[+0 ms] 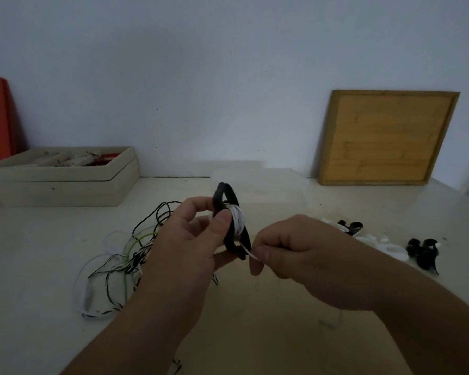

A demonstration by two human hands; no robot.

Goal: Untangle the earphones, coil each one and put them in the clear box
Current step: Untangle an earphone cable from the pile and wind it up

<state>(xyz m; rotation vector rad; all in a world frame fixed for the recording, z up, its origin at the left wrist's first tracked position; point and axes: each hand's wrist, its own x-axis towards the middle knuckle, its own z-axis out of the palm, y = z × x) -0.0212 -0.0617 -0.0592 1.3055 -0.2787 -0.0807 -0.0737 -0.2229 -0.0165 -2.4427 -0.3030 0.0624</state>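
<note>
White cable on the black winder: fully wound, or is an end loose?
Partly wound. The white cable wraps the black winder held by the left hand; a tail runs to the pinching right hand.

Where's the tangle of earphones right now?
In the head view, the tangle lies on the table left of centre, partly behind the left hand that grips the black winder, nearer than the beige box.

Upright in mid-air: black winder (219, 199) wrapped with white earphone cable (237, 222); tangled earphones (125, 262), black, white, green, heaped below-left.
</note>
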